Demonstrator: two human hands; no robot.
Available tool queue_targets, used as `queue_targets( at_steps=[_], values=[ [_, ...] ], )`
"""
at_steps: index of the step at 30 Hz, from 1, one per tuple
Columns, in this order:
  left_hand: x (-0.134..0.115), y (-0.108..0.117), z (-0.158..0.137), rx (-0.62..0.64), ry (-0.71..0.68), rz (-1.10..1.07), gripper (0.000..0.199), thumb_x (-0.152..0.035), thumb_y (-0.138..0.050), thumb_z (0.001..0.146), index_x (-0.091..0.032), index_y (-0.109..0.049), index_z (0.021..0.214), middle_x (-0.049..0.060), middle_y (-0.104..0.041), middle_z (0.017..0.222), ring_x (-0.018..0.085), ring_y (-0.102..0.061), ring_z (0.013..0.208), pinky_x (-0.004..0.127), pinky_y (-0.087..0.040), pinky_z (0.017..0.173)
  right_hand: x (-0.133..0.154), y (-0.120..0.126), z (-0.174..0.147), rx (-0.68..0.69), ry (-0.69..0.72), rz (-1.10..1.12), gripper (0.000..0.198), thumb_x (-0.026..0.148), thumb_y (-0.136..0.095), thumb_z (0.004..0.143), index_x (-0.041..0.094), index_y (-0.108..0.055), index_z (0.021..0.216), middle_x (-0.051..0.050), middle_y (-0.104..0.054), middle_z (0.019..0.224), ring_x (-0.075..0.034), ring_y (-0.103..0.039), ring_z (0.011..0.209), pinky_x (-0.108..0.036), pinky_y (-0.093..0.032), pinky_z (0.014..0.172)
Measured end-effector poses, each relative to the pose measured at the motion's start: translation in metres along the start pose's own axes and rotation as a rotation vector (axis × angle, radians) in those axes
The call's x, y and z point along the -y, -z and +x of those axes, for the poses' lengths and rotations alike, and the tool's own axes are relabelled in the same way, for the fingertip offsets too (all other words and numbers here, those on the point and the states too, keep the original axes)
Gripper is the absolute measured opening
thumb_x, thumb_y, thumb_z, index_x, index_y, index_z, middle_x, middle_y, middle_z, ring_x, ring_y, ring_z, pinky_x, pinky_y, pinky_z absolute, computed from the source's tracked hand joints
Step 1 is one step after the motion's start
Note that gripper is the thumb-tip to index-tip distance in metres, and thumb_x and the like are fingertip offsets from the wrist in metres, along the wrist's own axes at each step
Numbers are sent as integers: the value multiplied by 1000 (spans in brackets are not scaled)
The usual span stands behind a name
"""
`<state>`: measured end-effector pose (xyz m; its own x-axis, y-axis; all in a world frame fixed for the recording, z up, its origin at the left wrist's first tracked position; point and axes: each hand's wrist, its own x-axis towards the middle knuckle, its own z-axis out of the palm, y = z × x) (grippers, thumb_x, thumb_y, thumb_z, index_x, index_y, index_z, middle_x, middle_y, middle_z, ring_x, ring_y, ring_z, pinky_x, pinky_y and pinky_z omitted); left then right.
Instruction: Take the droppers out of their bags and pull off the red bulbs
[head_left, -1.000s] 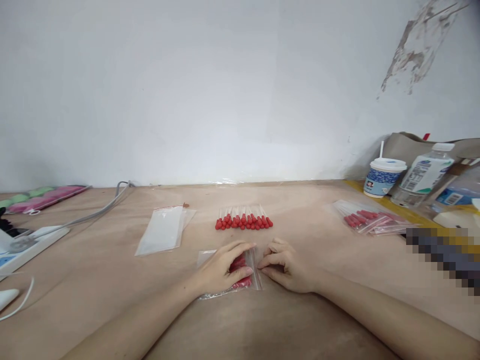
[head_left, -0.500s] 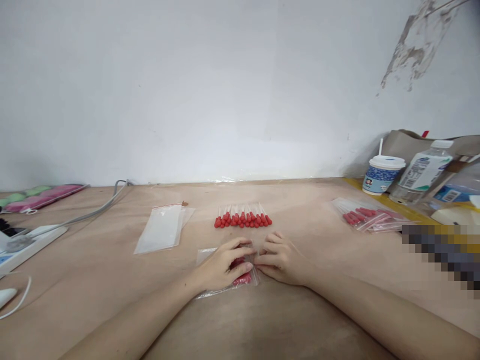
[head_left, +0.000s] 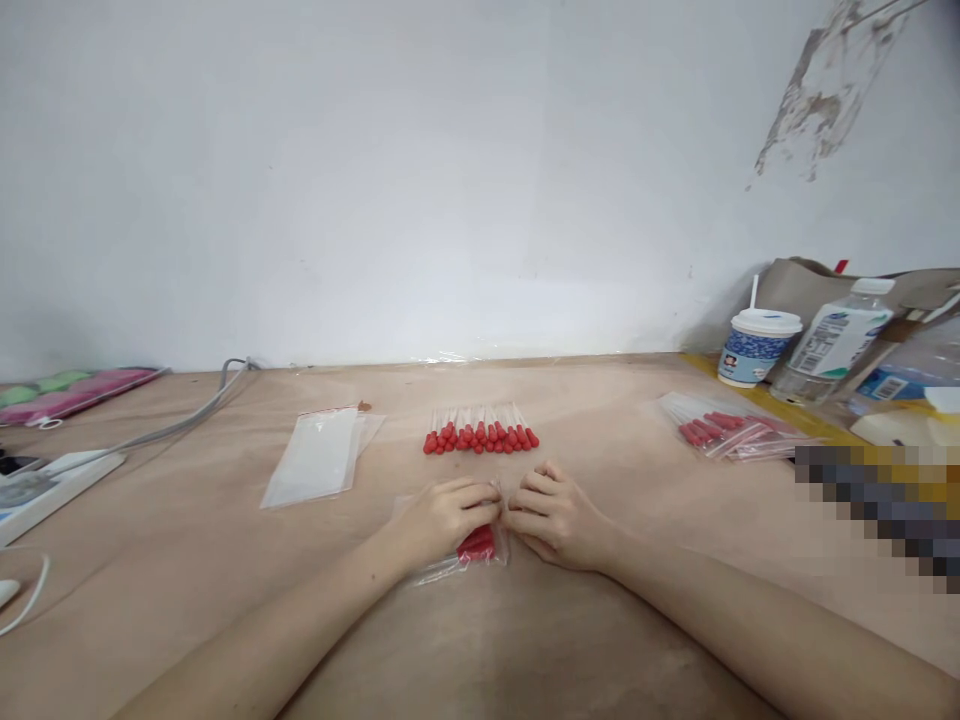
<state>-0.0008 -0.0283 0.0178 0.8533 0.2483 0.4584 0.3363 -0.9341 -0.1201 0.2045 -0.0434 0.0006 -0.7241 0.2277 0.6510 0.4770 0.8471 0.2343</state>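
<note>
On the table in front of me lies a clear zip bag [head_left: 442, 571] with red-ended pieces [head_left: 475, 545] inside it. My left hand [head_left: 454, 518] is over the bag, its fingers closed on the upper right part and covering some of the contents. At the bag's right edge, the curled fingers of my right hand [head_left: 553, 520] pinch the plastic; their tips are partly hidden. Just beyond both hands, a row of thin, clear droppers with red bulbs [head_left: 480, 436] lies side by side, bulbs toward me.
Flat clear bags [head_left: 315, 458] lie to the left. Filled bags [head_left: 724, 430] with red-ended pieces are stacked at right, near a paper cup [head_left: 756, 350] and a plastic bottle [head_left: 832, 345]. A power strip [head_left: 60, 490] and grey cable sit at far left.
My left fingers and thumb have drawn together toward the bag's upper right edge, uncovering more of the red pieces. My right hand stays nearly in place; the whole view has shifted slightly.
</note>
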Motion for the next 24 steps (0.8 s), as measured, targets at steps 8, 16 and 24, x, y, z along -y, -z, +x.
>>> queue_targets(
  at_steps=[8, 16, 24],
  values=[
    [0, -4, 0, -49, -87, 37, 19, -14, -39, 88, -13, -58, 88, 6, -64, 91, 14, -59, 86, 24, -49, 76, -2, -4, -1, 3, 91, 17, 19, 14, -42, 85, 19, -55, 72, 1, -54, 65, -12, -40, 66, -29, -25, 64],
    [-8, 3, 4, 8, -142, 144, 20, -15, -39, 89, -14, -56, 80, 4, -62, 79, 14, -57, 79, 25, -47, 69, -2, -4, -2, -27, 56, -11, 23, 12, -39, 84, 18, -52, 66, 1, -50, 61, -12, -39, 66, -30, -23, 63],
    [-1, 0, 7, 96, -195, 90, 23, -14, -37, 90, -15, -53, 74, 3, -58, 76, 13, -53, 76, 25, -45, 72, -3, -3, 1, 49, 76, 0, 25, 7, -36, 82, 18, -48, 63, 1, -51, 62, -12, -39, 66, -31, -24, 66]
  ],
)
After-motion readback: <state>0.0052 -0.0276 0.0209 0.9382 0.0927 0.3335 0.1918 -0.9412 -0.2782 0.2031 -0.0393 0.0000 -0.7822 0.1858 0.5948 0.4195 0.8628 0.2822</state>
